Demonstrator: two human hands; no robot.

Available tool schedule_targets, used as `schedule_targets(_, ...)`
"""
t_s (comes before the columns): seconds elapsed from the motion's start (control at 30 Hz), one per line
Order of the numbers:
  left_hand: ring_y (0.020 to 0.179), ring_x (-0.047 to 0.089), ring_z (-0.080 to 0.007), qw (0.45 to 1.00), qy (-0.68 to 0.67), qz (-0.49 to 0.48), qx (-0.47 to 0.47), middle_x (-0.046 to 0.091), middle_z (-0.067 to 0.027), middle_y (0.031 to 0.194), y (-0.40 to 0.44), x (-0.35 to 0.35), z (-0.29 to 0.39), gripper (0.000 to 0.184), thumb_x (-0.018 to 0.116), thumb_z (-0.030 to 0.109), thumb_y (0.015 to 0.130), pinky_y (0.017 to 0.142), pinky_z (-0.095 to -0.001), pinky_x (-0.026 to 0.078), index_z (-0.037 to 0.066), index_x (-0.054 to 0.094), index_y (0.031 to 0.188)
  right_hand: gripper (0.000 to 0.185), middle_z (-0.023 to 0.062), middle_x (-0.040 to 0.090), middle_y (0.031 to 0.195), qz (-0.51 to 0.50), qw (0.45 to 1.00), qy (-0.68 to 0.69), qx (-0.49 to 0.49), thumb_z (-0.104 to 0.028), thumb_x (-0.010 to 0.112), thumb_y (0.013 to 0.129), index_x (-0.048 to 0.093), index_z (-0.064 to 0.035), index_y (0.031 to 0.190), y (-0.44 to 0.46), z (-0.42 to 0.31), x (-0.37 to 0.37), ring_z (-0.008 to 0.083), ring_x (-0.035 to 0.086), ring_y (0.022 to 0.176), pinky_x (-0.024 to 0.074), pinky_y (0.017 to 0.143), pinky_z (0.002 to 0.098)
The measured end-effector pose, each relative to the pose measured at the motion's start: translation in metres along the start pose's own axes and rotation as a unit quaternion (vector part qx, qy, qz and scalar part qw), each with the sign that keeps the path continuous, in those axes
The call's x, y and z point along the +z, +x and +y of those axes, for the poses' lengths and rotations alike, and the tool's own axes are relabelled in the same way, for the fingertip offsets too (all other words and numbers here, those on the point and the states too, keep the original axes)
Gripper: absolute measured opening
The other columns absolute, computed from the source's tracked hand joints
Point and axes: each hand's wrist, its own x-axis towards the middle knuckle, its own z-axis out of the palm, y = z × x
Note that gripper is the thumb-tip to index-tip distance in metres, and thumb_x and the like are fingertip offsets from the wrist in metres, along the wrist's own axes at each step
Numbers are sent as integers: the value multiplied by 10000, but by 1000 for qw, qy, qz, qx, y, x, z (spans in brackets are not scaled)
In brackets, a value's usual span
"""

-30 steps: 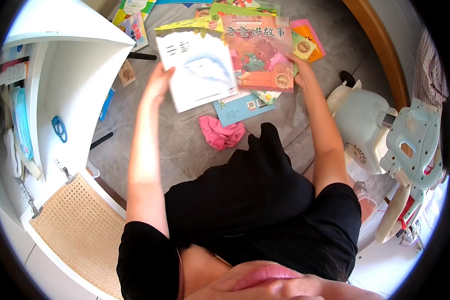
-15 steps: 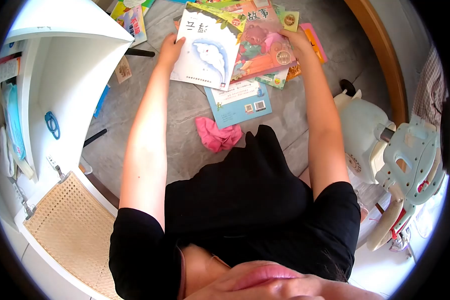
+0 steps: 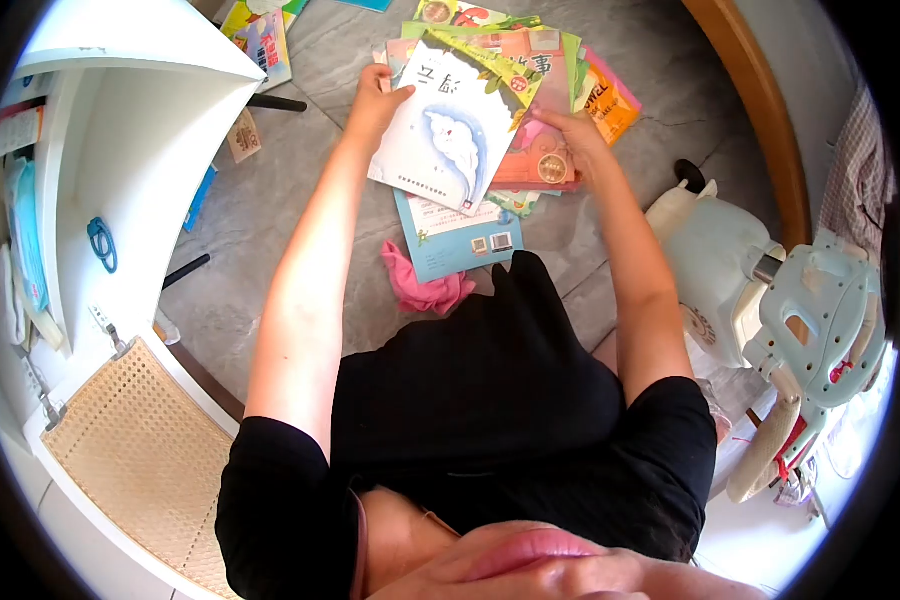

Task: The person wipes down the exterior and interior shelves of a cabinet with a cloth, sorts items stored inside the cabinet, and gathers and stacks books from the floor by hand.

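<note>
My left hand (image 3: 377, 104) is closed on the left edge of a white picture book (image 3: 415, 140) with a blue-and-white drawing on its cover. This book lies tilted over a reddish picture book (image 3: 535, 165) and hides much of it. My right hand (image 3: 577, 142) grips the reddish book near its right side, thumb on top and the other fingers partly hidden. Under both lie several more books, among them an orange one (image 3: 615, 108) and a light blue one (image 3: 450, 258) with its barcode side up.
A crumpled pink cloth (image 3: 425, 282) lies on the grey tiled floor (image 3: 300, 200) near my lap. On the left stands a white cabinet (image 3: 140, 150) with a rattan door (image 3: 140, 470) open. A pale blue child's ride-on toy (image 3: 715, 255) is at right. More books (image 3: 265, 45) lie top left.
The white book has shifted right and slightly down with my left hand, covering more of the reddish book. My right hand has moved down and inward, and more of the books behind shows.
</note>
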Motion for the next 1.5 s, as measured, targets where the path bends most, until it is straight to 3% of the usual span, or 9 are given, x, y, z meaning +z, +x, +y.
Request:
schedule_targets(0.13,982,605,-228,987,-131,44,-88,601,-147,1134,-27,-11,30,638,760,15,747,808,-321,511,15,428,1292,421,43,667,1016,24,990,-87,-112,-64,739,789,593,-8,1180,-32,-19,16,126,623,924,530,739,279)
schedule_targets(0.27,1062,587,-209,974,-175,-146,13,604,-93,1202,-35,-44,55,568,742,20,777,918,-333,474,19,488,1285,402,38,664,1035,-47,960,-103,-256,-37,742,787,606,-36,1165,-66,-57,28,115,619,929,521,770,269)
schedule_targets(0.43,1125,546,-184,972,-110,-107,179,585,-72,1241,-82,-45,117,487,713,-5,793,979,-326,430,8,529,1243,295,50,702,953,-71,910,-162,-375,-34,756,779,653,13,1051,-109,-100,38,115,649,832,525,733,254)
schedule_targets(0.77,1322,350,-274,965,127,-51,223,381,-176,1414,-81,-46,48,838,841,125,686,1022,-373,384,22,352,1359,576,86,552,1219,-19,938,-147,-313,16,761,749,468,-21,1244,-85,-34,26,188,565,1105,518,908,322)
schedule_targets(0.9,1282,399,-243,968,-12,21,249,457,-139,1323,-82,-32,59,812,835,111,693,1016,-357,400,29,360,1348,641,95,547,1222,-51,944,-27,-325,11,777,732,439,-50,1274,-64,-27,22,208,560,1118,503,948,340)
schedule_targets(1.0,1400,265,-243,976,11,-152,153,286,-183,1492,-83,-39,91,993,838,110,687,1036,-333,381,63,231,1472,638,86,541,1218,-70,915,-97,-386,16,771,736,437,-65,1273,-62,-24,30,212,559,1122,501,958,357)
schedule_targets(1.17,906,606,-146,985,36,-74,153,650,-81,992,-69,-29,67,531,787,92,744,772,-291,481,1,512,1189,357,46,674,1027,19,901,-274,-337,-30,748,778,626,-50,1113,-43,-5,33,125,597,969,490,794,268)
schedule_targets(1.3,865,619,-147,965,-115,-15,236,678,-109,1000,-86,-18,78,449,767,101,768,769,-280,483,-13,567,1153,262,64,689,1013,37,949,-107,-294,-39,730,800,648,0,1046,-63,-28,60,131,635,892,505,804,272)
schedule_targets(1.5,909,627,-168,977,7,4,214,668,-104,974,-108,-39,79,377,764,52,752,798,-282,499,-16,537,1045,359,54,664,1009,7,944,-160,-288,-31,754,771,594,-1,1090,-66,-23,59,150,631,923,512,813,284)
